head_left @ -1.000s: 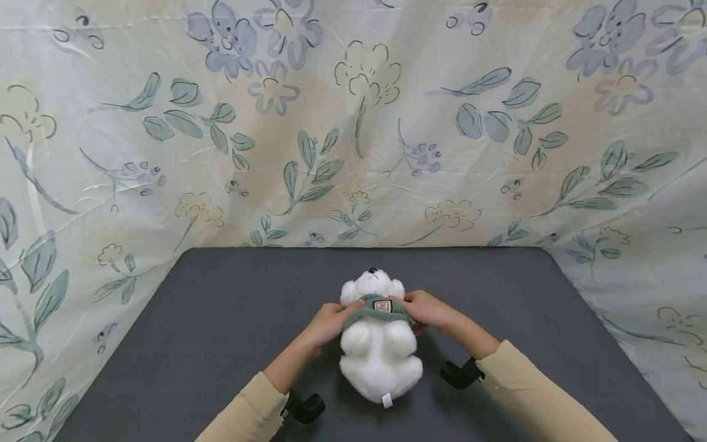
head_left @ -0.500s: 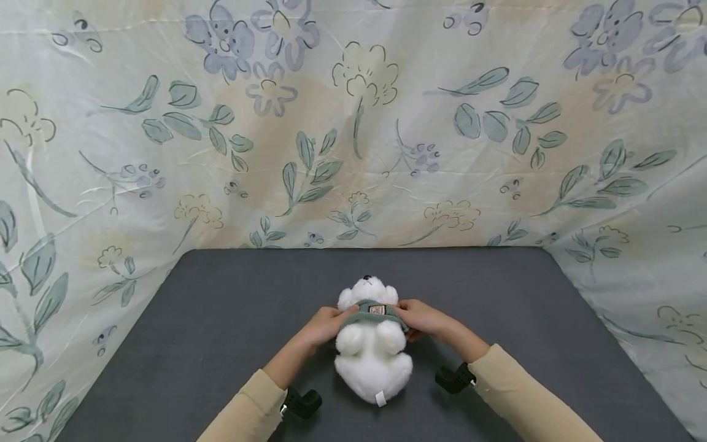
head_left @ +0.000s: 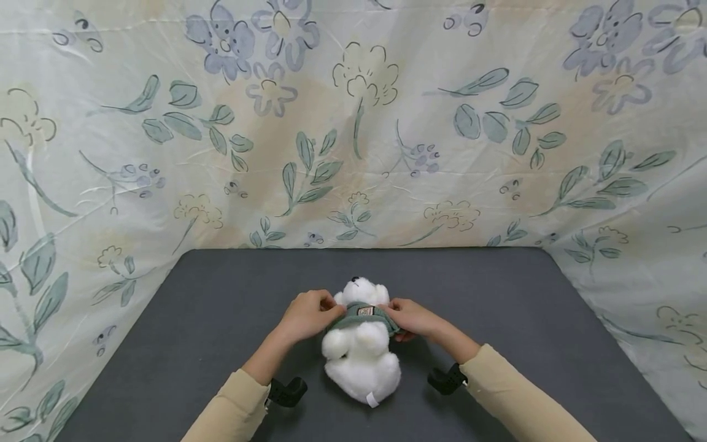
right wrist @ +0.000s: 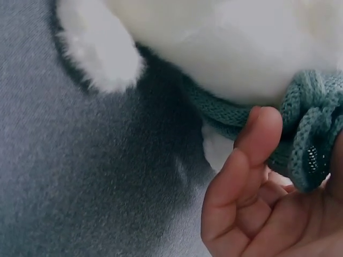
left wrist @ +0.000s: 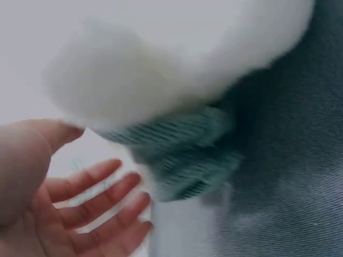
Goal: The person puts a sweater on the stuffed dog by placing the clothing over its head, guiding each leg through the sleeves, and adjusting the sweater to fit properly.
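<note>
On grey tabletop [head_left: 221,307], fluffy white plush bear [head_left: 361,362] with bunched green knit sweater [head_left: 361,314].

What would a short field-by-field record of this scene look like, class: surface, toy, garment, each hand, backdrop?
surface: dark grey table
toy: white plush bear lying on its back, head toward the far edge
garment: green knitted sweater, bunched up near the bear's neck
left hand: left hand at the sweater's left side; grip unclear, fingers look loose in the wrist view
right hand: right hand holds the sweater's right edge, knit in the palm
backdrop: floral cloth behind and at both sides
</note>
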Demonstrator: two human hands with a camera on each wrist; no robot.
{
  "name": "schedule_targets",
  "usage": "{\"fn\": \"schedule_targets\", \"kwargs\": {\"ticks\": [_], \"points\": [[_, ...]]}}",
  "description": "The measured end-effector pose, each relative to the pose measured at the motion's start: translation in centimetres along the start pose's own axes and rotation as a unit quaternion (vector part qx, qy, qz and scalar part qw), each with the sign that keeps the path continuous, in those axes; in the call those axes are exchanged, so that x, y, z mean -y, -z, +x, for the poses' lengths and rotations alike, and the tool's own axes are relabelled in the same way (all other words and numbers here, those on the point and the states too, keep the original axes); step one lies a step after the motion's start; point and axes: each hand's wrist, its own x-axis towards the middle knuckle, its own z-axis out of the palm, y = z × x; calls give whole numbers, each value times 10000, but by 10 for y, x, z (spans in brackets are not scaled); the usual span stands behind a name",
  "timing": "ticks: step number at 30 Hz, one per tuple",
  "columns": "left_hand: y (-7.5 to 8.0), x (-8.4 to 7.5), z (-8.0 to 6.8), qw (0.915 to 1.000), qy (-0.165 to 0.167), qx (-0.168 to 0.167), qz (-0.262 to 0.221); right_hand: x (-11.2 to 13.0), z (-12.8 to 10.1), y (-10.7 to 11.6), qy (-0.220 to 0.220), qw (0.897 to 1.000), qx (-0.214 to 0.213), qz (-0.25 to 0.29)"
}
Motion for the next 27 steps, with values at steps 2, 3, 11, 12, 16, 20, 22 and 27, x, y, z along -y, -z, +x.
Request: {"fn": "schedule_targets", "kwargs": {"ticks": [2, 3, 11, 12, 16, 20, 22, 27], "points": [[3, -4, -1, 9994, -336, 27, -116, 1, 0, -1, 17, 10000, -39, -32], [3, -6, -2, 9985, -516, 83, -170, 2, 0, -2, 25, 10000, -54, -48], [1, -13, -2, 9846, -1689, 384, -236, 2, 1, -5, 26, 9998, -182, -78], [0, -13, -2, 9831, -1770, 397, -258, 2, 1, -6, 8, 9997, -219, -85], [1, -14, -1, 9761, -2082, 514, -341, 2, 1, -7, -14, 9994, -324, -135], [3, -14, -1, 9673, -2416, 714, -300, 4, -2, -7, 27, 9992, -354, -157], [3, -15, -1, 9640, -2529, 782, -233, 4, -2, -7, 32, 9993, -342, -144], [0, -18, -1, 9641, -2599, 545, 57, 3, -1, -7, 15, 9993, -348, -107]]}}
